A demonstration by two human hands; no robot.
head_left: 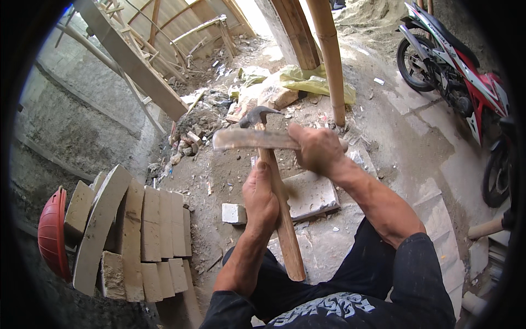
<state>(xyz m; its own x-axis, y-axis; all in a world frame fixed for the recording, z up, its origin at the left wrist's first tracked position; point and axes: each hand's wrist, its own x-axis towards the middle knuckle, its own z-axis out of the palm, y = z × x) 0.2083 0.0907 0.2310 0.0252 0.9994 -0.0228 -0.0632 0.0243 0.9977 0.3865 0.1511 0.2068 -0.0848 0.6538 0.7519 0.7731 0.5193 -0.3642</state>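
Observation:
My left hand [261, 198] grips the wooden handle of a claw hammer [283, 226], whose dark metal head [255, 115] points up and away from me. My right hand [318, 149] holds a long, thin grey strip of tile [249, 139] flat across the handle, just below the hammer head. A flat grey slab [313, 194] lies on the ground under my hands, with a small pale block [234, 213] to its left.
Several pale cut tile pieces [143, 230] stand stacked at left beside a red helmet [52, 233]. Rubble and wooden planks [131, 60] lie further back. A bamboo pole [330, 57] stands ahead. A red and white motorbike [455, 66] is parked at right.

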